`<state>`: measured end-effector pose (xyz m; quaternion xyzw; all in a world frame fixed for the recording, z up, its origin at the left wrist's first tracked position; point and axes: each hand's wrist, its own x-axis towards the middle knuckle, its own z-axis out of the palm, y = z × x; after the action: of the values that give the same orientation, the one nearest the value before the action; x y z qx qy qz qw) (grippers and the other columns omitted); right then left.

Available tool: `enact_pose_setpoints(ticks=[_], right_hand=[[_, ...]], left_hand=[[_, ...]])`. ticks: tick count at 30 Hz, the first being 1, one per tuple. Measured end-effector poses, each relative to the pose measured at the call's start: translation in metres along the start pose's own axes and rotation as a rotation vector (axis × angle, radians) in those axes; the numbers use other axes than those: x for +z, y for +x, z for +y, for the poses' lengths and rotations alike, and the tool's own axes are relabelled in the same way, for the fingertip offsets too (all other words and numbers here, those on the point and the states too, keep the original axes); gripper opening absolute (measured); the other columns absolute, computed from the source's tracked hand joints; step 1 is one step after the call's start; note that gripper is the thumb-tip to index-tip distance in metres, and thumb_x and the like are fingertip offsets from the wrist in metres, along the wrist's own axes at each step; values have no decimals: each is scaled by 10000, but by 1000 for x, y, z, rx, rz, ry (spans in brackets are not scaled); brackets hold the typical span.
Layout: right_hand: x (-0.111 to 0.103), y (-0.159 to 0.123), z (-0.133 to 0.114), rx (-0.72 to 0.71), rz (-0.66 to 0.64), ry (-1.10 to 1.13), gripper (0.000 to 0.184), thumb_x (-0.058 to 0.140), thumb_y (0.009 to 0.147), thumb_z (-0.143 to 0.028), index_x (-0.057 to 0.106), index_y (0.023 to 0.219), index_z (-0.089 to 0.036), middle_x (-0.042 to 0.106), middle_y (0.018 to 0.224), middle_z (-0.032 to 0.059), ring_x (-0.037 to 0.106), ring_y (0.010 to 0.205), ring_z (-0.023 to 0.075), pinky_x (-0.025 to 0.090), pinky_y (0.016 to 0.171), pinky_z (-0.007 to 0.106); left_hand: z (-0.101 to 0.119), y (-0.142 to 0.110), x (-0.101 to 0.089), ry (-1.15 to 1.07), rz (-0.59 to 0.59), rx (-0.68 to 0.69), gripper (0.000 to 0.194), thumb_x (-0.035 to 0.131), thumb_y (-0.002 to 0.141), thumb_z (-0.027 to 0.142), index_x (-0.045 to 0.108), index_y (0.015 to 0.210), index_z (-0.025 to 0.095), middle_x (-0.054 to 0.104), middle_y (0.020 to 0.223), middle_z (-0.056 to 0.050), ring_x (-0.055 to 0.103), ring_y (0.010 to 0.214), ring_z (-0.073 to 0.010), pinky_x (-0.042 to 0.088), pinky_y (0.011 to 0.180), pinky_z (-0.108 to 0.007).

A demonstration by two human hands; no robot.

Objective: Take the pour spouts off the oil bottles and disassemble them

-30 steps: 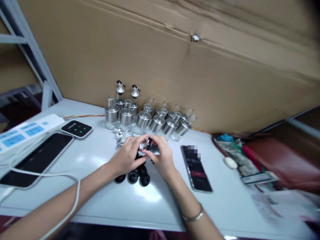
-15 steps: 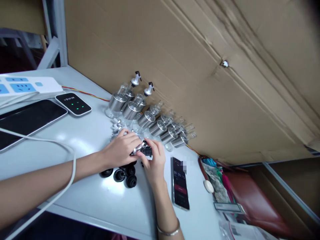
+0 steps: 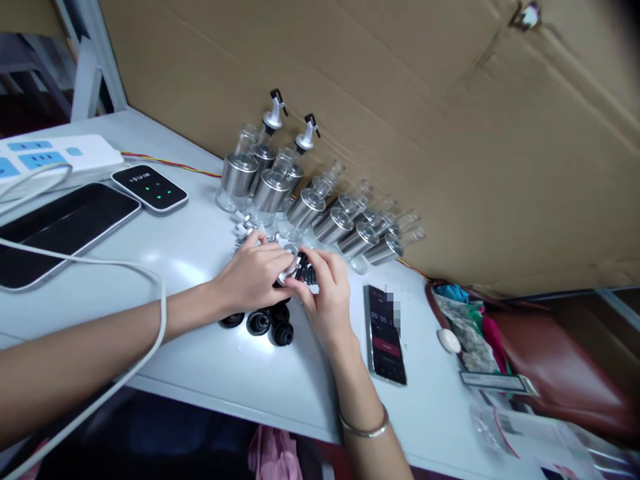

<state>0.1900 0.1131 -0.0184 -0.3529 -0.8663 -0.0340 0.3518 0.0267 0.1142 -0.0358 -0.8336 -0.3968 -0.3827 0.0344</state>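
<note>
My left hand (image 3: 253, 273) and my right hand (image 3: 326, 293) meet over the table with their fingers closed on a small silver pourer part (image 3: 289, 261). Its round opening partly faces up, and the fingers cover much of it. Below and beside my left hand stand several black rubber stoppers (image 3: 259, 323), some hidden under the hand. Black ribbed pieces (image 3: 307, 272) show beside my right fingers. Loose silver pourer parts (image 3: 244, 225) lie just beyond my left hand. Behind them are rows of glass bottles with steel sleeves (image 3: 271, 190). Two back bottles carry silver pourers with black levers (image 3: 273, 119).
On the left lie a power strip (image 3: 60, 157), a Wi-Fi device (image 3: 150, 188) and a large dark phone (image 3: 65, 233). A white cable (image 3: 163, 307) crosses over my left forearm. Right of my hands lies a phone with a timer (image 3: 385, 337). Cardboard (image 3: 300, 60) walls the back.
The head view has shifted, so the bottles appear higher and my hands sit further right. The silver part has turned, showing more of its round opening. Both hands keep hold of it.
</note>
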Motion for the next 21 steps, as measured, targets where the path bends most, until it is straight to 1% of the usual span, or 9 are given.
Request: enact_pose_setpoints(ticks=[3,6,10,12,14,16,19,21], right_hand=[[-1,0,0,9,-27,-12,391,469,901,-386,498,1239,-190,588,1018,111,541,924,219,422,804,360],[-2,2,-1,-8,-22,-30,384,411,923,-407,525,1198,-164,597,1002,116,541,920,213,409,796,348],[-2,1,0,-20,-8,-28,371,349,947,-396,561,1133,-156,608,973,110,543,904,210,394,766,344],[-3,0,0,28,65,30,365,281,968,-335,599,1022,-164,615,889,88,552,844,190,395,754,340],[-6,-1,2,79,173,72,397,235,973,-270,606,871,-171,606,778,64,555,757,166,399,737,332],[-10,0,3,103,219,37,375,266,966,-251,586,786,-177,598,723,51,555,713,153,402,725,323],[-17,4,10,137,173,-65,268,383,941,-265,591,795,-180,620,741,46,570,727,152,406,703,306],[-20,5,20,188,123,-75,197,452,914,-262,606,819,-181,638,756,43,582,718,151,413,670,290]], left_hand=[[0,0,-1,-18,-24,18,224,450,835,291,484,651,168,580,628,-12,514,603,-156,339,728,-336],[0,0,-2,-30,-48,22,211,466,825,294,477,655,171,567,623,-8,502,591,-153,339,724,-334],[3,2,-4,-56,-39,40,218,459,829,274,460,635,175,527,573,14,468,551,-136,330,709,-323],[6,3,-4,-45,-45,108,221,452,835,243,459,625,174,521,559,24,463,549,-129,322,711,-320],[8,4,-4,-29,-74,190,217,446,837,215,464,625,174,530,563,29,469,562,-126,319,720,-320],[8,5,-5,-22,-92,222,220,450,846,228,471,633,174,539,574,29,473,569,-124,324,727,-321],[5,7,-8,2,-71,182,238,450,865,272,478,650,173,546,586,23,478,566,-124,335,727,-326],[2,8,-12,27,-45,167,234,450,867,276,477,660,172,549,591,22,482,562,-122,338,734,-333]])
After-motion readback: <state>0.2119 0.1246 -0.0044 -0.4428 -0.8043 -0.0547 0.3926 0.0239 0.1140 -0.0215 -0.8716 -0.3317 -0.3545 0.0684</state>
